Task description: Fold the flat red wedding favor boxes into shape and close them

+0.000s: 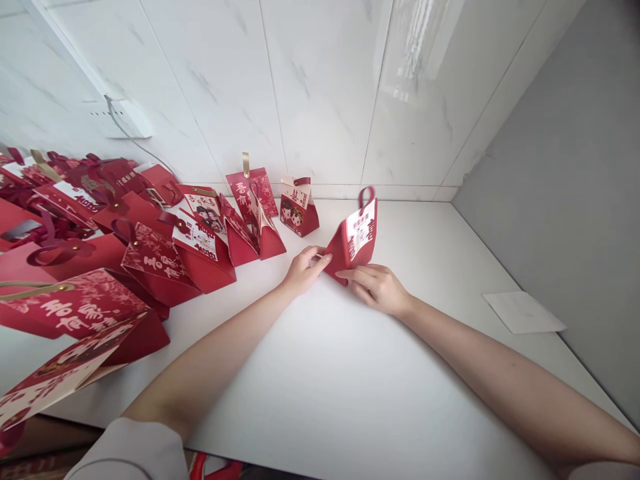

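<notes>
A red folded paper gift box with a white printed panel and a dark red ribbon loop on top stands tilted on the white table between my hands. My left hand pinches its lower left corner between thumb and fingers. At the lower front edge, my right hand has its fingers closed against the box. Just behind and to the left stands a small red and cream gift box printed with cartoon figures, apart from both hands. The far side of the held box is hidden.
Many similar red gift boxes crowd the left side of the table. A white card lies near the right edge. Behind is a marbled tile wall with a socket and grey cable; a grey panel borders the right side.
</notes>
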The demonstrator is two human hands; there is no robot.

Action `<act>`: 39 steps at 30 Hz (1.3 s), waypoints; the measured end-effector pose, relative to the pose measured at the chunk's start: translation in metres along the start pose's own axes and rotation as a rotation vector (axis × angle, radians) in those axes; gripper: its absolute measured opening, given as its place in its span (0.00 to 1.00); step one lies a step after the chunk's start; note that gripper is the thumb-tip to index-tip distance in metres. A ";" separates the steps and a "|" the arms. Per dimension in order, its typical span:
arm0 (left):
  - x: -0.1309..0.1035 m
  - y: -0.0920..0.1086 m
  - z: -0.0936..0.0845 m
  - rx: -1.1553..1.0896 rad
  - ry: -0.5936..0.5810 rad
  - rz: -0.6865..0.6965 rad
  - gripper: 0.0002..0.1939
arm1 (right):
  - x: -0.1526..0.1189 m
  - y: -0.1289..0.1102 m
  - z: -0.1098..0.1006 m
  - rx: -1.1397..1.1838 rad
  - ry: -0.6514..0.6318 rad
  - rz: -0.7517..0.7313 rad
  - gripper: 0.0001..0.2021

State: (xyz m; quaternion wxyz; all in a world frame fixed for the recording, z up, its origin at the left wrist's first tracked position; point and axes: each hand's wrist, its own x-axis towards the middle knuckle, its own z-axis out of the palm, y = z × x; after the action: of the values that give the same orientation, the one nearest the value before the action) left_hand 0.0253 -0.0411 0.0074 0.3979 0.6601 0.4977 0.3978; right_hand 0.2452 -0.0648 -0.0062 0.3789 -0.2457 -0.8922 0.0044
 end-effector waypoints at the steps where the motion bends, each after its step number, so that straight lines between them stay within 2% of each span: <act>1: 0.001 -0.001 0.001 0.012 0.004 0.006 0.19 | 0.000 -0.001 0.000 0.019 0.014 0.009 0.15; 3: 0.002 -0.002 0.001 0.028 0.014 0.021 0.16 | 0.001 -0.003 -0.001 0.055 0.091 0.055 0.14; 5: 0.002 -0.002 0.000 0.034 0.017 0.035 0.15 | 0.003 -0.005 -0.002 0.060 0.222 0.133 0.14; 6: 0.002 -0.002 0.000 0.035 0.016 0.044 0.15 | 0.004 -0.006 -0.003 0.052 0.293 0.176 0.16; 8: 0.002 -0.002 -0.001 0.043 0.019 0.068 0.15 | 0.007 -0.006 -0.003 0.045 0.382 0.262 0.27; 11: 0.000 -0.001 -0.001 0.082 0.005 0.137 0.15 | 0.008 -0.001 0.000 0.143 0.326 0.421 0.51; 12: 0.000 -0.002 -0.001 0.098 -0.007 0.166 0.15 | 0.008 0.001 0.001 0.211 0.278 0.481 0.56; 14: 0.000 -0.002 -0.001 0.123 -0.042 0.205 0.15 | 0.006 0.008 0.005 0.381 0.183 0.580 0.60; 18: 0.000 -0.001 -0.003 0.126 -0.126 0.206 0.18 | 0.002 0.018 0.006 0.616 0.021 0.597 0.59; 22: -0.001 0.003 -0.005 -0.025 -0.169 0.174 0.29 | 0.001 0.021 0.003 0.630 -0.088 0.451 0.60; 25: -0.001 0.004 -0.006 -0.185 -0.199 0.129 0.36 | 0.002 0.020 0.004 0.602 -0.093 0.380 0.60; 27: 0.000 0.003 -0.006 -0.268 -0.232 0.132 0.33 | 0.003 0.018 0.005 0.632 -0.055 0.406 0.59; 30: 0.001 0.001 -0.006 -0.397 -0.282 0.166 0.28 | 0.003 0.016 0.005 0.757 -0.006 0.531 0.56; 34: 0.002 -0.001 -0.006 -0.464 -0.291 0.183 0.22 | 0.005 0.016 0.001 0.893 -0.014 0.689 0.50; 39: 0.001 0.002 -0.004 -0.483 -0.228 0.182 0.20 | 0.009 0.013 -0.003 0.876 -0.010 0.668 0.47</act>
State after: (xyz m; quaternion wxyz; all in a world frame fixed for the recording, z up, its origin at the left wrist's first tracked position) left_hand 0.0226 -0.0398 0.0111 0.5599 0.6287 0.2788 0.4621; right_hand 0.2478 -0.0506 -0.0007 0.4194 -0.3347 -0.6823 0.4966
